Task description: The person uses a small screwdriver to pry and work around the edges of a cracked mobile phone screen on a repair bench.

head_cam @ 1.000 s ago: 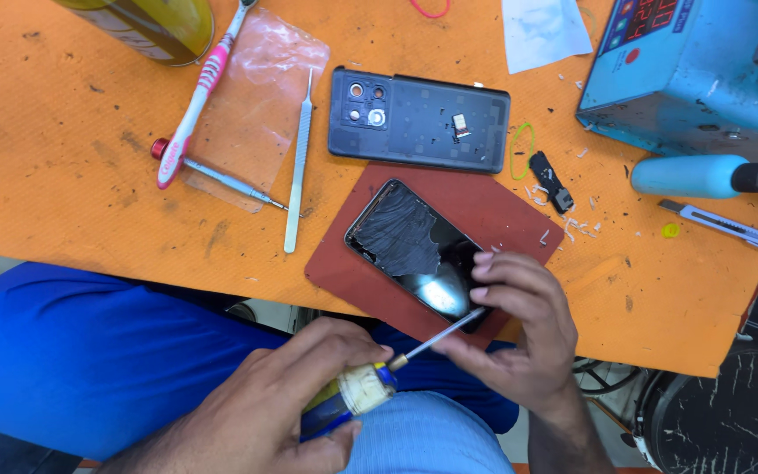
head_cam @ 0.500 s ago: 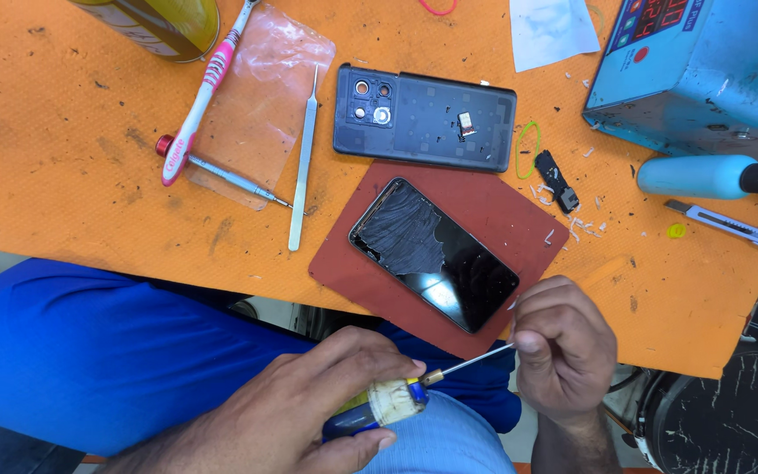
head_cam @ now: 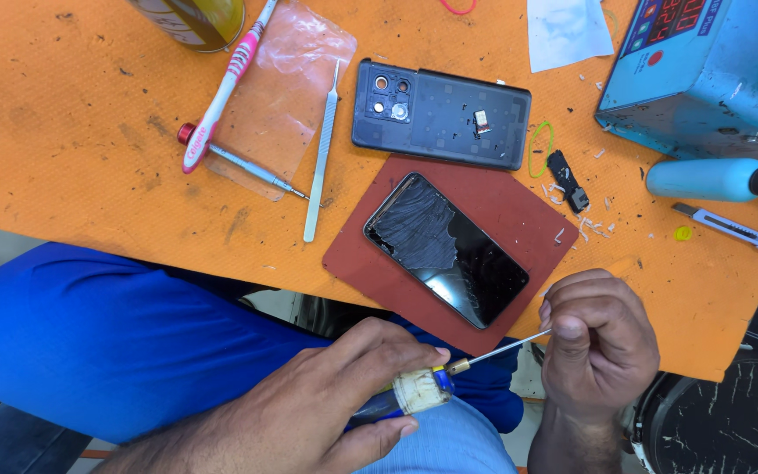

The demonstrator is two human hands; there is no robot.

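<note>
Left hand (head_cam: 331, 399) has its grip wrapped around the handle of a small screwdriver with a blue handle and a taped collar (head_cam: 414, 392), thumb and fingers pressed tight on it, just off the near edge of the table, over the person's lap. The thin metal shaft runs up and right to the right hand (head_cam: 598, 342), which is curled into a loose fist with its fingertips pinching the screwdriver's tip. Can't tell if anything tiny sits between those fingertips.

Just beyond the hands is a dark red rectangular work mat (head_cam: 519, 211) lying on the orange table (head_cam: 72, 149), and on it sits a black smartphone with a badly cracked screen (head_cam: 446, 250), face up and angled diagonally. The right hand is just off the phone's near right corner, not touching it.

Further back, touching the mat's far edge, there's a dark grey phone back cover (head_cam: 440, 114), inside facing up with the camera holes at its left end. Left of that: long steel tweezers (head_cam: 321, 149), a thin red-capped precision screwdriver (head_cam: 243, 165), a pink and white toothbrush (head_cam: 225, 83) and a clear plastic film (head_cam: 287, 96) under them.

Over on the right is a blue box-shaped heating station (head_cam: 712, 79), a light blue cylindrical tool handle (head_cam: 704, 178), a small utility knife (head_cam: 730, 228), a green rubber band (head_cam: 540, 147) and a small black phone part (head_cam: 567, 180).
</note>
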